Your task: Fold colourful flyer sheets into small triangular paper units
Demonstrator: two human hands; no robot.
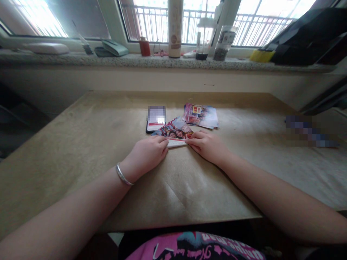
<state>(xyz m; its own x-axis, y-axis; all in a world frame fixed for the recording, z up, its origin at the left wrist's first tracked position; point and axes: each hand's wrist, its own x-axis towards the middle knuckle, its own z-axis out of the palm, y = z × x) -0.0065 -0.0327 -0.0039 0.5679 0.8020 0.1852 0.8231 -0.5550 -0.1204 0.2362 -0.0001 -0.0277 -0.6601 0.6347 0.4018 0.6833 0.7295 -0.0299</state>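
Note:
A colourful printed flyer (175, 132) lies folded on the brown paper-covered table (94, 144), its near edge showing white. My left hand (148, 155), with a silver bangle at the wrist, rests with curled fingers pressing the flyer's left near edge. My right hand (207, 145) presses the right near edge with its fingers drawn together. Both hands meet at the fold.
A phone (155, 120) lies just behind the flyer on the left. A small stack of similar flyers (201, 115) sits behind on the right. The stone windowsill (108, 60) at the back holds a tall bottle (175, 29), a red cup (144, 47) and jars.

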